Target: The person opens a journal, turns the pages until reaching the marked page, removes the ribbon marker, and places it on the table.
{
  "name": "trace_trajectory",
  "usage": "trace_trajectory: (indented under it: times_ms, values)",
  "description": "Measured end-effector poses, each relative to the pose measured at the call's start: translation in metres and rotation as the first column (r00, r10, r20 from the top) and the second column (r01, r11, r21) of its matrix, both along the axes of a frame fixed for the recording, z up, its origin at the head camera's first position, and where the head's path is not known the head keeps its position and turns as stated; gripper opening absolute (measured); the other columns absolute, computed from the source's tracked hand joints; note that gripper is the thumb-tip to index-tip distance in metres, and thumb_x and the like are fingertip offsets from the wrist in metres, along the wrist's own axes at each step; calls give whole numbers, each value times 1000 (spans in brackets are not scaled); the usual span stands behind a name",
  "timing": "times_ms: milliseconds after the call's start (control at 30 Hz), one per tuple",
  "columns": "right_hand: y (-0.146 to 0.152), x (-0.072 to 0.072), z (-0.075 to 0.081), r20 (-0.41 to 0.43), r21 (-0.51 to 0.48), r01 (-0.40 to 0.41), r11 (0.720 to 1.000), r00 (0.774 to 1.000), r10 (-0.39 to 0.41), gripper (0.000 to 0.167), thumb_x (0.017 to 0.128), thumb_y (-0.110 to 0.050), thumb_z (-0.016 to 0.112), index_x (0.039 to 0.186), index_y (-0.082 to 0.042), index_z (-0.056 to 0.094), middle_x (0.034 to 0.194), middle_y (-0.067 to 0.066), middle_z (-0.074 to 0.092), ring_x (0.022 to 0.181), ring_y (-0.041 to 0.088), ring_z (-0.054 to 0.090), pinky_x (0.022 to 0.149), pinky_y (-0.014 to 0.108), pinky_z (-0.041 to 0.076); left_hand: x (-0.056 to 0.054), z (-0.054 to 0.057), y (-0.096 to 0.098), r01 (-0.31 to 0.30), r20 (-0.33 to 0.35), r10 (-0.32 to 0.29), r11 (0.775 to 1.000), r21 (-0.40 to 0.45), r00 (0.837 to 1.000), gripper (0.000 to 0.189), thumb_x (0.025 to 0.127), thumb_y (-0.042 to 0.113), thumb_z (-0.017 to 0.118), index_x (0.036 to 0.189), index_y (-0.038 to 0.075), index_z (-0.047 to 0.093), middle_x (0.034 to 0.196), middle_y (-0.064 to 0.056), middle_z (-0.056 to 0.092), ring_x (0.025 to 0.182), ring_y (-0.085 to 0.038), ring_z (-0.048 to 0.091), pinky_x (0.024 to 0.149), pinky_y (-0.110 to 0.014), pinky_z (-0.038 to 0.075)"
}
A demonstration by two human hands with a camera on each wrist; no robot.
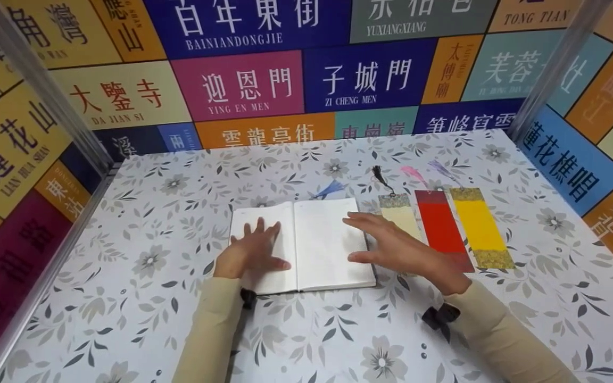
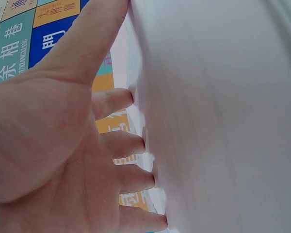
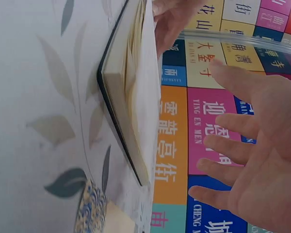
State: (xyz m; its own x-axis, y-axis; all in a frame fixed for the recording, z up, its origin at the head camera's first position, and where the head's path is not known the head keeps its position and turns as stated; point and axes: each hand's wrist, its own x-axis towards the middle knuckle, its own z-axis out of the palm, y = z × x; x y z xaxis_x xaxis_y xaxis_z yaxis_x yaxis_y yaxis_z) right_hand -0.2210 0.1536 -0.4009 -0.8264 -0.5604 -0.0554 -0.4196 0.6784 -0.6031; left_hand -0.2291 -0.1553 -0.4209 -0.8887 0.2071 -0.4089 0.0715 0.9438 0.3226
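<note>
An open notebook with blank white pages and a dark cover lies on the table. My left hand rests on its left page with fingers spread, and in the left wrist view the fingertips of this hand touch the paper. My right hand is held over the outer edge of the right page. In the right wrist view that hand has its fingers apart and nothing in them, beside the page block. A blue tassel sticks out past the notebook's top edge.
Right of the notebook lie a cream bookmark with a black tassel, partly hidden by my right hand, a red bookmark with a pink tassel and a yellow bookmark with a purple tassel. Colourful lettered panels stand behind the floral-covered table.
</note>
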Motion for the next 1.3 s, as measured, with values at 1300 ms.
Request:
trace_trajectory:
  times_ms: [1300]
  values:
    - [-23, 9, -20, 139, 247, -274, 930, 959, 246, 84, 87, -34, 77, 157, -18, 35, 169, 9, 15, 157, 39, 5, 126, 61, 7, 1, -1, 0, 13, -14, -14, 1000, -9, 1000, 102, 86, 53, 71, 162, 15, 15, 167, -27, 1, 152, -54, 3, 114, -78, 15]
